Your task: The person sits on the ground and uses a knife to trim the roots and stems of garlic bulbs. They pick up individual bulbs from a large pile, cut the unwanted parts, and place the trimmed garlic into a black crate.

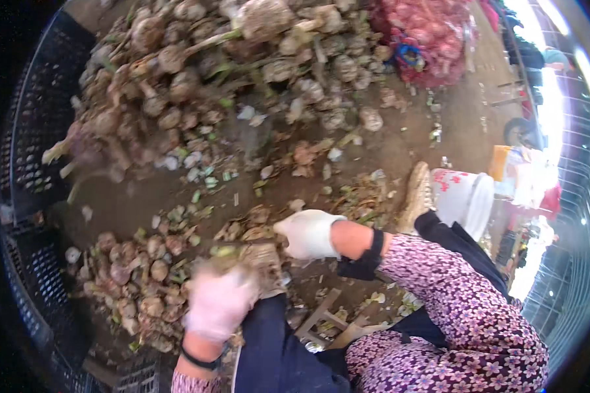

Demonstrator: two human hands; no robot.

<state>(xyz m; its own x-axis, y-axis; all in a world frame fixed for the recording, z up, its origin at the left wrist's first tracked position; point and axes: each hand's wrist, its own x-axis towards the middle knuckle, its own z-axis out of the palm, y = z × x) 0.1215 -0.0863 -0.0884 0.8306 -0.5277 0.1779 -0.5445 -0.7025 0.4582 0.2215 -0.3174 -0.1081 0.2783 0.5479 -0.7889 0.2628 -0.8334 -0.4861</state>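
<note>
My right hand (pixel 309 235), in a white glove, is closed like a fist around a thin, dark, blade-like tool (pixel 248 241) that reaches left. My left hand (pixel 221 302), also gloved, is blurred by motion, so its fingers and anything in them cannot be made out. Just above it shows a pale green piece (pixel 223 251), perhaps a stem. Between the two hands is my patterned shoe (pixel 265 263) below a dark trouser leg. To the left of my left hand lies a pile of trimmed garlic bulbs (pixel 147 290).
A large heap of garlic with stems (pixel 255 59) lies ahead. Black plastic crates (pixel 44 113) line the left side. A pink mesh sack (pixel 432 39) stands at the back right, a white bucket (pixel 459 196) at the right. Peel scraps (pixel 305 157) litter the floor. A small wooden frame (pixel 322 319) is near my legs.
</note>
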